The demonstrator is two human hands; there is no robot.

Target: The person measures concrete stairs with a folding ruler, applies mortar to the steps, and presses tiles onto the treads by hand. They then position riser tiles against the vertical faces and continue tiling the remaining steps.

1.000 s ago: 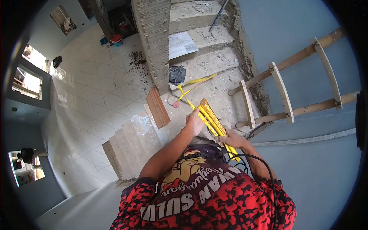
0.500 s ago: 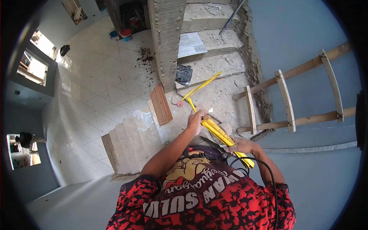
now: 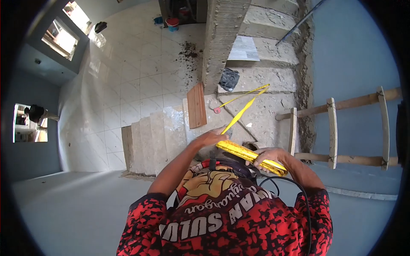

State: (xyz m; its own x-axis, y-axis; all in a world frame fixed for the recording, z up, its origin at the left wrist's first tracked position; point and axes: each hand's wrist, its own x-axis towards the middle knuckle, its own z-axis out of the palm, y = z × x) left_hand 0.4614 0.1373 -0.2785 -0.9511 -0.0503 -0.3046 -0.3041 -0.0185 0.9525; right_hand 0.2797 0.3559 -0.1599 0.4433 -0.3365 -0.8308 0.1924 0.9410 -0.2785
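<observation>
A long yellow folded plastic bundle (image 3: pixel 239 152) with brownish marks lies across the front of my body. Its exact kind I cannot make out. My right hand (image 3: pixel 270 158) is closed around its right part. My left hand (image 3: pixel 214 137) is closed at its left end, where a narrow yellow strip (image 3: pixel 242 112) comes out. This strip stretches up and right to a stair step, then folds back down-left towards a small pink round piece (image 3: pixel 217 110) on the concrete. The fingertips of my left hand are partly hidden.
Rough concrete steps (image 3: pixel 273 51) rise ahead; others descend at the left to a tiled floor (image 3: pixel 128 85). A wooden ladder (image 3: pixel 331 132) leans at the right. Nearby are a brown board (image 3: pixel 196 106), a black plastic bag (image 3: pixel 229 80), a grey tile (image 3: pixel 243 49) and a metal bar (image 3: pixel 299 23).
The strip between my left hand and the step is now longer and pulled up off the ground. The bundle lies flatter across my body. My view has turned left, shifting the surroundings right.
</observation>
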